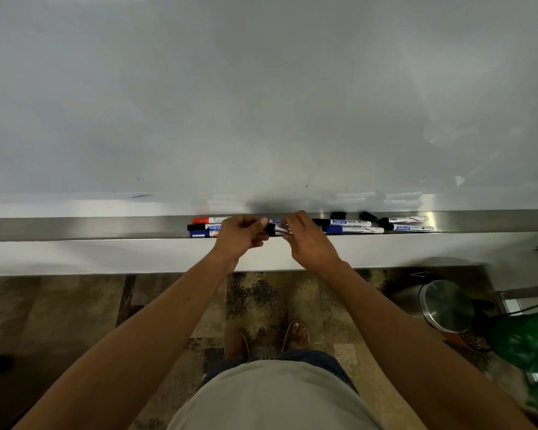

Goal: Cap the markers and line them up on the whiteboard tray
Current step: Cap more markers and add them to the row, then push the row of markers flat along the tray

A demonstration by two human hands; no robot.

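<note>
I see both hands over the metal tray (75, 228) under the whiteboard (261, 103). My left hand (241, 235) is curled around a black cap (270, 228), and my right hand (305, 240) grips the pale barrel of a marker (281, 229); cap and barrel meet between the two hands, just above the tray's front edge. I cannot tell whether the cap is fully seated.

Left of the hands, three capped markers lie side by side in the tray: red (210, 220) at the back, black (203, 227) in the middle, blue (203, 233) in front. Right of the hands lie four more markers (351, 226), less evenly placed, with two loose black caps (368, 216) behind them. A steel bin (448, 305) stands on the carpet at lower right.
</note>
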